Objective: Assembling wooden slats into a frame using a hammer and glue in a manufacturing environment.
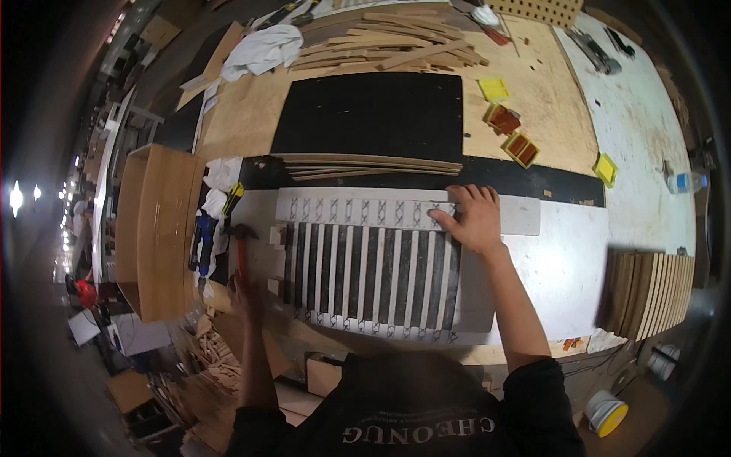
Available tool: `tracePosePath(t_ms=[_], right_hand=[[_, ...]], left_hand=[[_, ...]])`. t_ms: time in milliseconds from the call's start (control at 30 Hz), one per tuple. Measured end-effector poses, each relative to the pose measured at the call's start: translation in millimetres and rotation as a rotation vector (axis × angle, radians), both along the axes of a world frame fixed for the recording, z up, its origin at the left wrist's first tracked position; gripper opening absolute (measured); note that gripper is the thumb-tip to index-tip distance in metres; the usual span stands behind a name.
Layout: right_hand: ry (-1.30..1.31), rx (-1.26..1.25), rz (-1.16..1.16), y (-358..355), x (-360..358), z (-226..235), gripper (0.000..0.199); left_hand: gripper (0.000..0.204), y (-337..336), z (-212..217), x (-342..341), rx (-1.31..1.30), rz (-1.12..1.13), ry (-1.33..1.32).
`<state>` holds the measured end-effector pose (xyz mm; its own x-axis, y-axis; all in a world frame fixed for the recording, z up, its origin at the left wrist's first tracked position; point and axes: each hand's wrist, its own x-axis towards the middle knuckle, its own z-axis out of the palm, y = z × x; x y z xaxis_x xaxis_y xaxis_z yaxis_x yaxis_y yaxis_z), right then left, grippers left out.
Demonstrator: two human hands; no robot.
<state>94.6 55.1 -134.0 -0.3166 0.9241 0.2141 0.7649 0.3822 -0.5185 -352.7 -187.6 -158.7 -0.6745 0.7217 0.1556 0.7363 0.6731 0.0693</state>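
Observation:
My left hand [247,295] is closed around the red handle of a hammer [242,255], left of a slatted panel. The hammer's dark head points away from me. My right hand [478,219] lies on the right end of a pale strip [343,211] with a row of crossed pencil-like marks, thumb and fingers apart. From this strip, several narrow pale slats [381,274] run side by side toward me over a dark surface. A second marked strip [365,326] crosses their near ends. Small pale blocks [276,286] sit along the panel's left side.
Thin boards [373,164] lie just beyond the panel, before a black board [369,114]. Wooden strips [388,44] are heaped at the back. A cardboard box [156,228] and a blue tool [203,242] are at left. Stacked boards [647,295] stand right; a bottle [687,182] lies farther back.

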Motion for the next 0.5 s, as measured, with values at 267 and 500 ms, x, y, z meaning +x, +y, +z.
tracePosePath(t_ms=[267,500], right_hand=[[0.230,-0.584,-0.351,38.7,-16.3,16.5,0.102],[0.210,-0.628,-0.148,74.2,-11.3,-31.7,0.083]], left_hand=[[0.032,13.8,2.7,-26.0,0.022,-0.025,-0.118],[0.020,6.3,23.2,-20.0,0.305,0.128,-0.747]])
